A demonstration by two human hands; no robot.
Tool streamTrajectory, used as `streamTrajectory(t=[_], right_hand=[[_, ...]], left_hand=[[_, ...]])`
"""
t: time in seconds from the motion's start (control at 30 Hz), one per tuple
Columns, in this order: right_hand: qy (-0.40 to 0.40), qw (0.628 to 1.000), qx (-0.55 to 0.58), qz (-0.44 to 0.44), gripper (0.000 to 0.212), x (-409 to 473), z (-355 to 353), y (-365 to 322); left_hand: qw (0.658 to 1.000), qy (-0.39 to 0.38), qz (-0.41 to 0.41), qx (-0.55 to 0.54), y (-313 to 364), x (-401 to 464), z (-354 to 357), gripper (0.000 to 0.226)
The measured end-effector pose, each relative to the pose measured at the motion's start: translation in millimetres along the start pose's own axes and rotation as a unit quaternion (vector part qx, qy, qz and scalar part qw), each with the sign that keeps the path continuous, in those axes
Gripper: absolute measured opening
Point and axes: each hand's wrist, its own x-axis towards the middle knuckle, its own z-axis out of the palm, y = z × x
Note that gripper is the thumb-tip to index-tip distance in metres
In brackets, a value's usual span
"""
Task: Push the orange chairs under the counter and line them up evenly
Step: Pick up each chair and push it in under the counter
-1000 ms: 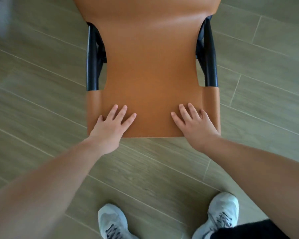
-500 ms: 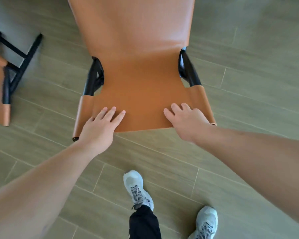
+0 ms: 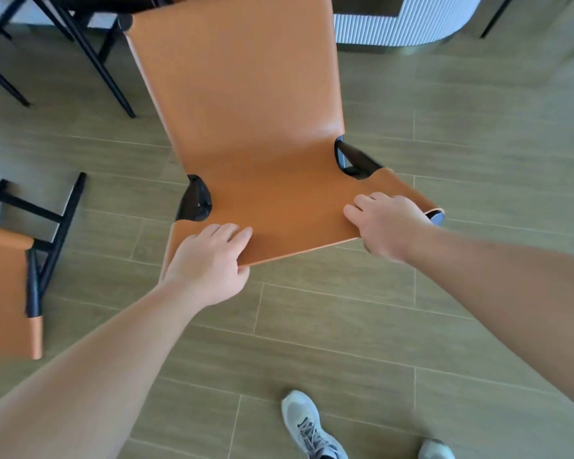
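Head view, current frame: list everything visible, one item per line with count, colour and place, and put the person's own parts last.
orange chair: 1, orange with black frame, centre, top edge of its back gripped by both hands.
second orange chair: 1, orange with black frame, left edge, partly cut off.
black legs: several, black, top left.
ribbed counter base: 1, pale, top right.
floor: grey-green planks.
shoes: 2, grey-white, bottom right.
left hand: 1, gripping chair back.
right hand: 1, gripping chair back.

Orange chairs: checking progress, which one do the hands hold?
The middle chair; both hands grip its back's top edge. The chair at the left edge stands untouched.
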Motion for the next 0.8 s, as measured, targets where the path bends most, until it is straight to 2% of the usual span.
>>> streamTrajectory(t=[0.13, 0.4, 0.8], right_hand=[[0.014, 1.000, 0.006, 0.002, 0.025, 20.8, -22.1, 11.4], [0.008, 0.998, 0.051, 0.024, 0.031, 46.6, -42.7, 26.5], [0.050, 0.997, 0.052, 0.018, 0.046, 65.7, -64.5, 37.8]], left_hand=[[0.999, 0.038, 0.005, -0.002, -21.3, 23.7, -20.3, 0.076], [0.999, 0.018, -0.012, -0.038, -41.0, 49.3, -37.3, 0.087], [0.999, 0.029, -0.022, 0.000, -57.7, 68.9, -56.9, 0.095]])
